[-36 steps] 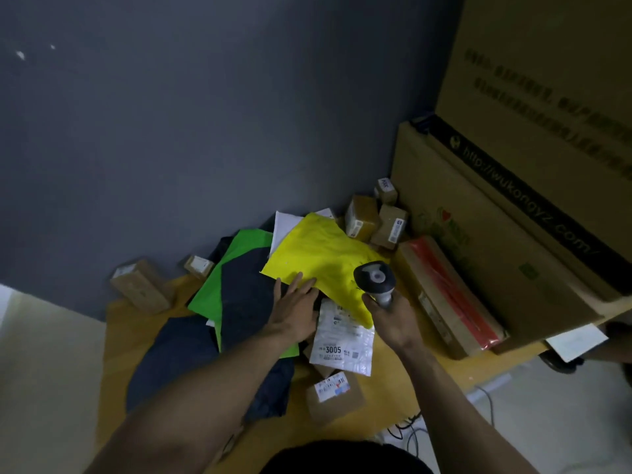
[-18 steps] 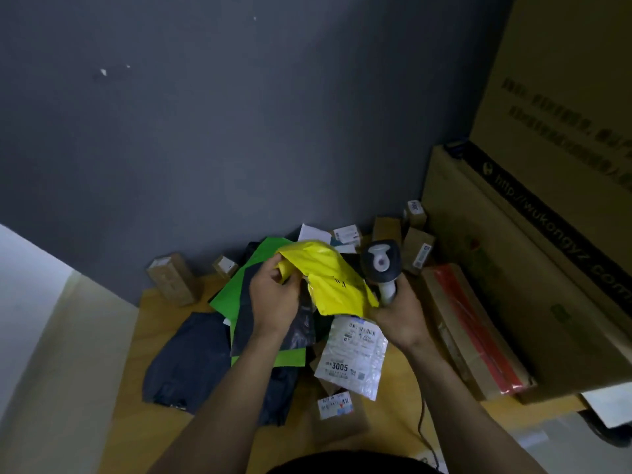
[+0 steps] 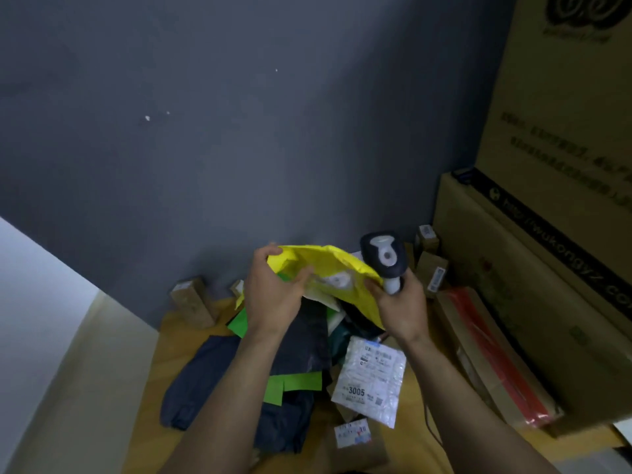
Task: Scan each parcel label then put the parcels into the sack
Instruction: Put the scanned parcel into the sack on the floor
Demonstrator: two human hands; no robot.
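Head view, dim light, some motion blur. Left hand (image 3: 273,295): fingers and thumb curled over the upper left edge of the yellow parcel (image 3: 328,263), gripping it. Right hand (image 3: 405,304): wrapped round the pale handle of the scanner (image 3: 383,256), whose dark head stands upright above the fist with its grey face toward the camera. The parcel's right edge lies against the right fingers; cannot tell whether they also pinch it. The yellow parcel is a soft, crumpled mailer, held up between both hands, off the table and above the pile. A pale patch shows on its near side, too blurred to read. Below on the wooden table (image 3: 154,398): dark navy mailers (image 3: 198,381), a green mailer (image 3: 290,384) partly under them, and a white bubble mailer (image 3: 371,381) label up, printed "3005", just right of the green one. Nearer the camera, a small labelled carton (image 3: 355,436) touches the white mailer's lower edge. A small brown box (image 3: 193,301) stands against the grey wall (image 3: 205,131) at left; two more labelled boxes (image 3: 432,275) sit just behind the scanner. A long flat box with a red strip (image 3: 492,357) lies along the base of the large stacked cartons (image 3: 547,268) at right. A thin dark cable (image 3: 431,425) runs down below the right forearm.
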